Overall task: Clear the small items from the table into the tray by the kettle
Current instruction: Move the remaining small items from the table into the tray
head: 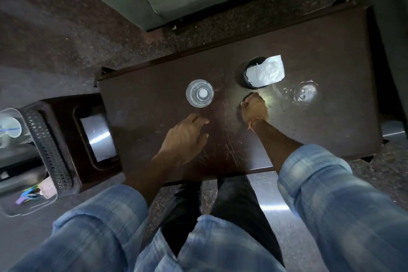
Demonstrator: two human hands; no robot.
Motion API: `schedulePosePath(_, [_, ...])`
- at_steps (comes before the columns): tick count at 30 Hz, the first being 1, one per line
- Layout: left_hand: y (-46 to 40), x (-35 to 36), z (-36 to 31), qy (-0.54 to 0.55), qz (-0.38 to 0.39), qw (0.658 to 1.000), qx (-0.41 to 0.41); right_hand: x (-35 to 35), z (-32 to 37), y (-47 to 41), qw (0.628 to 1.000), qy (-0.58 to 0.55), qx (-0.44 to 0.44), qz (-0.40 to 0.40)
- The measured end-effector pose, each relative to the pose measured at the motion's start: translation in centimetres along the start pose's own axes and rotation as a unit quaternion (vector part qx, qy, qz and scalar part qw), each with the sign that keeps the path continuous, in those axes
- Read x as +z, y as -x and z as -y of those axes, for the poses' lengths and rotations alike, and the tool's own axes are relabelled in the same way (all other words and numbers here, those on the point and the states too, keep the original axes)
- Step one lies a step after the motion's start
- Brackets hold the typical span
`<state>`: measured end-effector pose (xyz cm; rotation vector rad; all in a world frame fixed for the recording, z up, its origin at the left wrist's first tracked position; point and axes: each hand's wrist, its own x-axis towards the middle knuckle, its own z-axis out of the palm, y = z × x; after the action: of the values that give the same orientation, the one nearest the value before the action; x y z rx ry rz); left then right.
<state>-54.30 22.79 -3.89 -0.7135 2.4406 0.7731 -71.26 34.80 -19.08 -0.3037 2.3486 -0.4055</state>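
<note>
Over the table [154, 104], left hand [185, 137] flat, right hand [254, 109] fisted.

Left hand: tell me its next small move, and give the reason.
Probably reach the left hand forward to close around the clear glass. The hand lies open and flat on the table, fingers pointing at the glass, which stands upright just beyond them, untouched. The right hand is curled near the black cup with white paper over it, so it seems occupied.
</note>
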Motion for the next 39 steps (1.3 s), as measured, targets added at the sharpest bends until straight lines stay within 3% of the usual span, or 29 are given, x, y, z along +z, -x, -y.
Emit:
schedulePosePath(8, [5.4, -1.2, 1.7, -0.006, -0.011, 1.000, -0.022, -3.2, -2.3, 5.1, 0.967, -0.246, 0.070, -0.020])
schedulePosePath(14, [13.3, -1.0, 7.3, -0.032, -0.065, 0.996, -0.051, -6.6, 0.1, 10.9, 0.969, -0.239, 0.038, 0.044])
schedulePosePath(18, [20.2, -1.3, 12.0, -0.017, -0.106, 0.991, -0.081, -4.6, 6.2, 16.9, 0.932, -0.335, 0.007, 0.136])
schedulePosePath(28, [39.2, -0.5, 27.7, 0.094, -0.245, 0.946, -0.193, 11.3, 24.5, 38.3, 0.920, -0.206, -0.179, 0.282])
schedulePosePath(33, [46.6, 0.9, 33.2, 0.113, -0.292, 0.916, -0.251, 19.6, 30.9, 46.0, 0.923, -0.163, -0.214, 0.275])
schedulePosePath(39, [51.0, 1.5, 37.8, 0.137, -0.299, 0.901, -0.284, 25.8, 36.4, 49.9, 0.931, -0.113, -0.257, 0.231])
